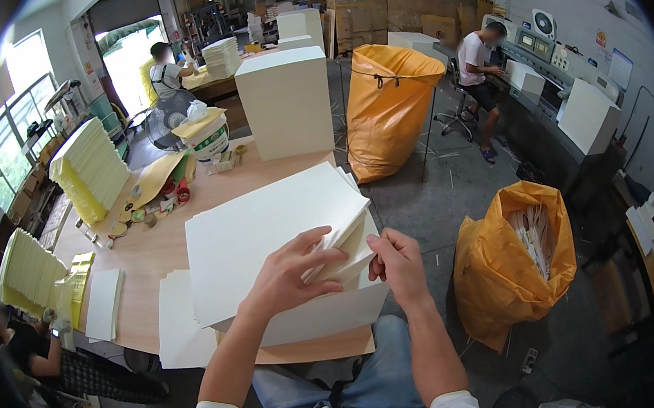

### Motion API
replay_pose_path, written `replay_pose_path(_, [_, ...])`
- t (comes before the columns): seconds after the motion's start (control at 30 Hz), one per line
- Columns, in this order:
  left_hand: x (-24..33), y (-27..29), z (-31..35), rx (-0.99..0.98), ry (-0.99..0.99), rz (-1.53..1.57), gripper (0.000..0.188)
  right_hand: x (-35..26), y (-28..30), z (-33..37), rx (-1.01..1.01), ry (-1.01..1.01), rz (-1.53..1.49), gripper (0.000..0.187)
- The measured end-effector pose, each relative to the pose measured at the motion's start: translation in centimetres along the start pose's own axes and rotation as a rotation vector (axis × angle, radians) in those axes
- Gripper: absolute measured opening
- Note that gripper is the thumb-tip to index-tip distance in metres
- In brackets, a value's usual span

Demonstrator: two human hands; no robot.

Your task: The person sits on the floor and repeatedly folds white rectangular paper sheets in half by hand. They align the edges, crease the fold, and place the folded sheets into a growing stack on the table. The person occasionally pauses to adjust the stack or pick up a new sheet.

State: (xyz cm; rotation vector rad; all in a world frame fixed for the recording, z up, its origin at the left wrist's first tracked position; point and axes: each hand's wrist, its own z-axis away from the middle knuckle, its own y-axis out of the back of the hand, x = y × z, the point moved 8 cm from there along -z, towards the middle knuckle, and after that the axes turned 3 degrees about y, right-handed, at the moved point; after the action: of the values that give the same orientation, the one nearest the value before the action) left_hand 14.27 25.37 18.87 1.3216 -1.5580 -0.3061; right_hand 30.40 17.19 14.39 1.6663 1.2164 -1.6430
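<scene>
A thick stack of white paper sheets point(261, 229) lies on the wooden table in front of me, its near right corner fanned and bent up. My left hand point(294, 270) rests against the lifted sheets, fingers and thumb spread apart and touching their edges. At the corner, my right hand point(400, 264) is closed, thumb and fingers pinching the raised paper sheets point(357, 256). How many sheets lie in the pinch is hidden. Several loose white sheets point(178, 323) stick out under the stack's left side.
A tall white paper stack point(288, 106) stands beyond. Orange bags point(390, 116) stand on the floor, the nearer bag point(493, 275) holding paper strips. Yellowish stacks point(90, 169), a bucket point(209, 136) and tape rolls point(182, 192) occupy the table's left. Co-workers are at left and back.
</scene>
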Motion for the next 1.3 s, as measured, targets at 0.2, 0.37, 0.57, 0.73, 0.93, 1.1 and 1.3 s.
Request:
replay_pose_path(0.2, [-0.4, 0.1, -0.1, -0.028, 0.040, 0.063, 0.047, -0.7, 0.2, -0.1, -0.063, 0.047, 0.119, 0.039])
replay_pose_path(0.37, [0.3, 0.3, 0.1, 0.065, 0.047, 0.011, 0.041, -2.9, -0.4, 0.9, 0.038, 0.308, 0.639, 0.038])
replay_pose_path(0.57, [0.3, -0.3, 0.0, -0.025, -0.057, -0.119, 0.036, -0.4, -0.4, -0.1, -0.037, 0.008, 0.007, 0.036])
replay_pose_path(0.73, [0.7, 0.1, 0.0, 0.016, -0.058, -0.082, 0.045, -0.3, -0.3, -0.1, -0.024, -0.002, -0.026, 0.034])
replay_pose_path(0.93, [0.1, 0.0, 0.1, 0.016, -0.064, -0.014, 0.047, -0.4, 0.1, 0.1, -0.051, 0.009, 0.026, 0.036])
replay_pose_path(1.1, [0.4, 0.0, 0.1, 0.061, -0.026, -0.046, 0.038, -0.5, 0.5, 0.2, 0.004, 0.121, 0.273, 0.038])
replay_pose_path(1.3, [0.6, -0.2, 0.1, 0.000, -0.096, -0.141, 0.039, -0.1, 0.1, -0.1, -0.017, -0.032, -0.074, 0.035])
